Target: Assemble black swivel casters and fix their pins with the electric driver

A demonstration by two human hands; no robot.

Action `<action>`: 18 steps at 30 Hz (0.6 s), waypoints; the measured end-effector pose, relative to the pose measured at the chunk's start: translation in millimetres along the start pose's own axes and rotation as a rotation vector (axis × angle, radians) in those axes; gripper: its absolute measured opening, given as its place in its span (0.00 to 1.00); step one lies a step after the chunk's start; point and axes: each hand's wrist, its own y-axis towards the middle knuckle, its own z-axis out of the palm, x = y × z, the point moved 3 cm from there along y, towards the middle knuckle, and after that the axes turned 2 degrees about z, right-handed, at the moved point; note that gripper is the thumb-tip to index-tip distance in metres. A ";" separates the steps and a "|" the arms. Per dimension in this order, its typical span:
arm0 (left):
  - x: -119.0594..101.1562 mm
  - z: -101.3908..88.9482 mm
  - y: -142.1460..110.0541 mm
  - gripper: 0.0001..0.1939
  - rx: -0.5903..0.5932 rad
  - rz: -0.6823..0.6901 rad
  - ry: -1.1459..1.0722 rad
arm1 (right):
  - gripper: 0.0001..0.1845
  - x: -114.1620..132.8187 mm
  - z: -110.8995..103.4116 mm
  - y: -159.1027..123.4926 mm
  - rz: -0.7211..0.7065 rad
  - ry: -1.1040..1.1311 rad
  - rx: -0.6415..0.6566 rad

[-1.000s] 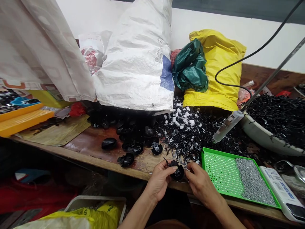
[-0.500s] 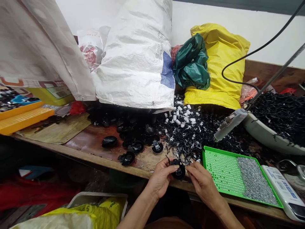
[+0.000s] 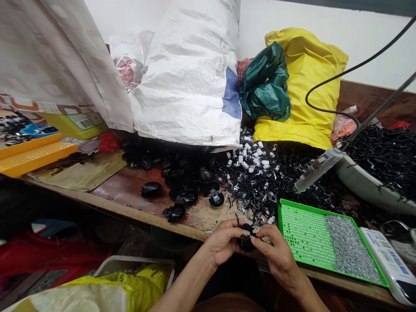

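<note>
Close to the table's front edge, my left hand (image 3: 225, 242) is closed around a round black plastic part (image 3: 246, 245), thumb on top. A thin black piece sticks up from its upper side. My right hand (image 3: 276, 251) pinches at the right side of the same part, with thumb and forefinger against it; whether a small piece sits between those fingertips is hidden. Similar round black parts (image 3: 175, 212) lie to the left on the table, one with a grey clip (image 3: 216, 198). Behind my hands spreads a heap of small black pieces (image 3: 256, 186) with white caps (image 3: 250, 158).
A green tray (image 3: 305, 255) holding small metal pins stands right of my hands, beside a white scale (image 3: 388, 264). An electric screwdriver (image 3: 316, 170) hangs above the heap. A basin (image 3: 357, 182) of black parts is at right. Large white (image 3: 188, 95) and yellow (image 3: 312, 86) sacks stand behind.
My right hand has moved in against the round black part, its fingertips now over its right side. My left hand keeps its hold. The whole view has shifted slightly.
</note>
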 end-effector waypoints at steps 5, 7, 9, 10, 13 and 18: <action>1.9 -4.1 1.6 0.09 0.035 -0.063 0.099 | 0.16 7.7 -6.2 4.1 -0.067 -0.024 0.111; 1.0 -5.5 2.4 0.09 0.045 -0.056 0.126 | 0.15 10.0 -7.5 6.0 -0.157 -0.079 0.173; 0.1 -5.4 2.5 0.09 0.047 -0.024 0.132 | 0.15 8.7 -7.9 6.9 -0.183 -0.140 0.196; 0.0 -4.6 2.1 0.10 0.047 -0.008 0.130 | 0.14 7.7 -7.5 7.0 -0.183 -0.165 0.203; 0.7 -1.4 -0.4 0.10 0.027 0.051 0.117 | 0.14 5.4 -6.2 7.1 -0.170 -0.198 0.219; -2.9 -3.6 -0.4 0.10 -0.040 0.283 0.161 | 0.15 -15.9 -14.6 13.4 -0.017 -0.100 0.312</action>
